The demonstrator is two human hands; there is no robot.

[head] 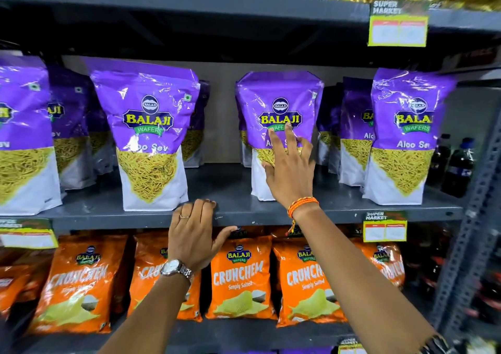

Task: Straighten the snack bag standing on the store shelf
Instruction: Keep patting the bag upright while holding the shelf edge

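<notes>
A purple and white Aloo Sev snack bag (276,101) stands on the grey middle shelf (233,188), right of centre, its top leaning slightly left. My right hand (291,169) is in front of its lower half, fingers spread and fingertips touching the bag's face, not gripping it. My left hand (193,231), with a ring and a wristwatch, rests flat on the shelf's front edge (135,219), fingers curled over the lip and holding no object.
More purple Aloo Sev bags (151,134) stand to the left, and others (406,136) to the right. Orange Crunchem chip bags (238,277) fill the shelf below. Dark bottles (458,166) stand far right beside a metal upright (477,218). Price tags (398,28) hang from shelf edges.
</notes>
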